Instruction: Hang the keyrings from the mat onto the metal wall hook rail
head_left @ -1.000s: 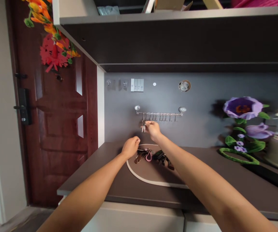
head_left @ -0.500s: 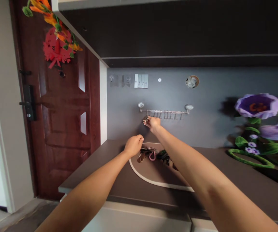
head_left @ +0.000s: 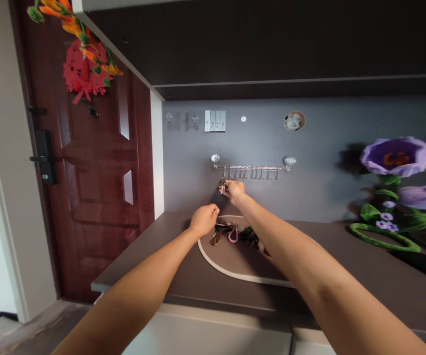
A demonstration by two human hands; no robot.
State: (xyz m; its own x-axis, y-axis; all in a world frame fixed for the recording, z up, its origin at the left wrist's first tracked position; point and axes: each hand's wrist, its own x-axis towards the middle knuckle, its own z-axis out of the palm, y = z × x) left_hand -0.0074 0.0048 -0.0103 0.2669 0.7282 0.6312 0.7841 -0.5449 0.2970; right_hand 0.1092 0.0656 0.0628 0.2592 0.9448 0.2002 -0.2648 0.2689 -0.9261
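Observation:
My right hand (head_left: 235,190) is closed around part of a small bunch of keys (head_left: 222,186) on a ring. The keys are just below the leftmost hook of a hook rail (head_left: 251,168) on the grey wall; whether the ring is over that hook I cannot tell. Lower and to the left, my left hand (head_left: 204,219) is curled closed above the counter, by the left edge of a dark mat (head_left: 235,261) with a pale rim. What it holds, if anything, is hidden. More keys with a pink loop (head_left: 232,234) lie on the mat, partly behind my right forearm.
A dark shelf (head_left: 272,44) overhangs the counter. Purple fabric flowers (head_left: 398,157) stand at the right. Small hooks (head_left: 195,120) and labelled strips (head_left: 214,121) are on the wall. A reddish-brown door (head_left: 101,197) with a black handle (head_left: 41,159) is at the left.
The view has shifted slightly. My right hand stays at the leftmost hook, with the keys a little more visible beside its fingers. My left hand has barely moved.

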